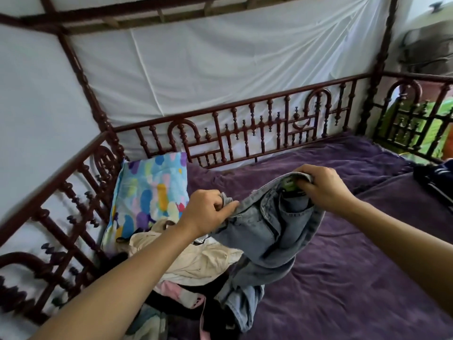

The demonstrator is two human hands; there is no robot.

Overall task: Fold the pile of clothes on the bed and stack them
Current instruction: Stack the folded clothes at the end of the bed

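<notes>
Holding light blue jeans [272, 224] up by waistband, above bed [355, 278] with purple cover. Left hand [208, 212] pinches one waistband end, fingers curled round denim. Right hand [318, 186] grips other end near green label, thumb tucked inside waistband. Jeans legs hang down, lower part resting on pile of clothes [196, 278] at left side of bed: cream garment on top, pink and black pieces beneath. Colourful patterned pillow [149, 192] behind pile, against dark red wooden railing [245, 128]. Dark garment [434, 175] at far right edge.

left hand [204, 212] + right hand [318, 186] | grip jeans [269, 229] waistband | over pile [196, 266]
</notes>
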